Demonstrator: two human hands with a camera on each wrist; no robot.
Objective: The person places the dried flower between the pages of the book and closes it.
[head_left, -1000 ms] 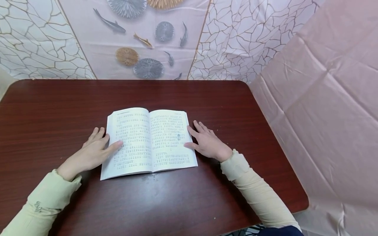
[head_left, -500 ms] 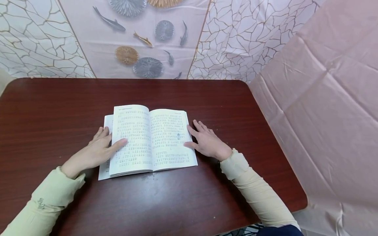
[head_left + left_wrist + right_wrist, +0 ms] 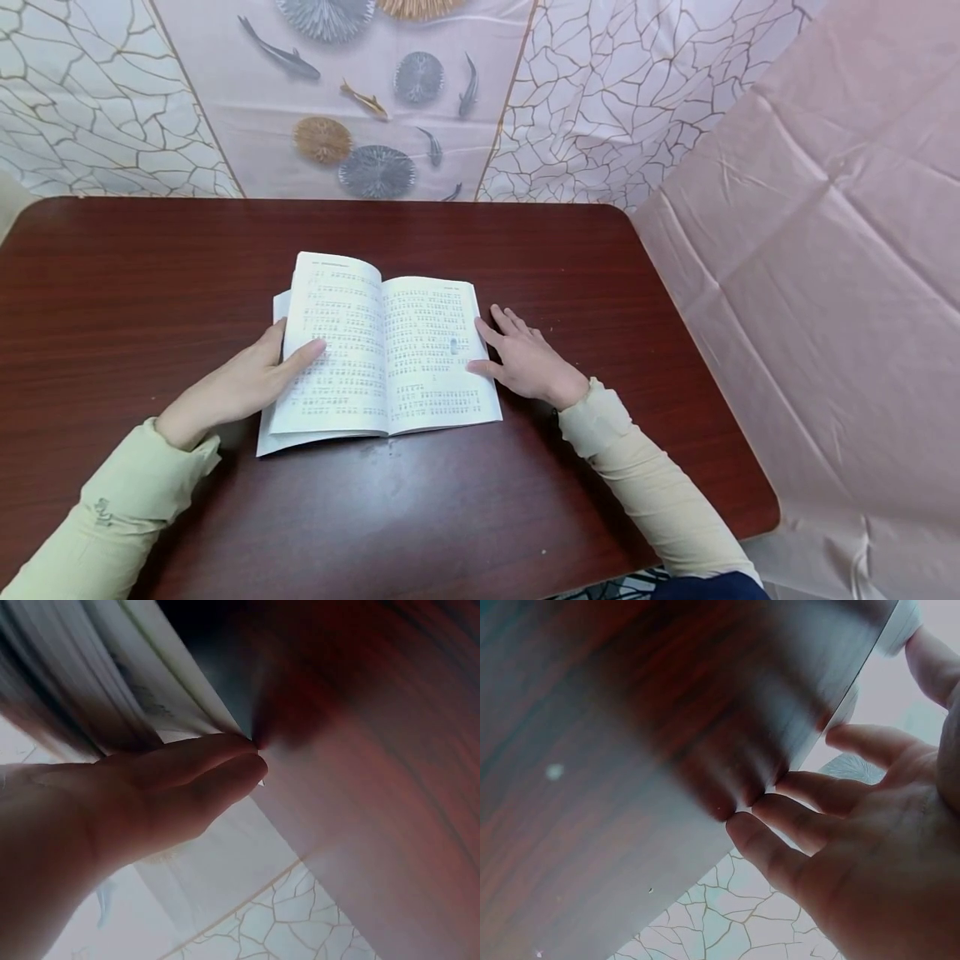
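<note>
An open book (image 3: 431, 358) with printed text lies on the table in the head view. At its left side, my left hand (image 3: 243, 379) grips a lifted stack of pages (image 3: 333, 333), thumb on top and fingers behind. Beneath that stack, the edge of lower pages sticks out at the left. In the left wrist view, the fingers (image 3: 202, 780) reach under the page edges, low over the table. My right hand (image 3: 532, 362) lies spread at the book's right edge, thumb and index fingertip on the page, the other fingers straight on the table.
The dark red-brown wooden table (image 3: 420, 517) has rounded corners. Behind it hangs a patterned cloth (image 3: 420, 125) with fish and round leaf prints, and a pinkish cloth (image 3: 840, 275) falls along the right side. Some cables (image 3: 622, 587) show below the front edge.
My left hand has moved slightly right and slid its fingers behind the left pages. The stack has lifted and shifted away from the pages underneath. The right hand stays in place.
</note>
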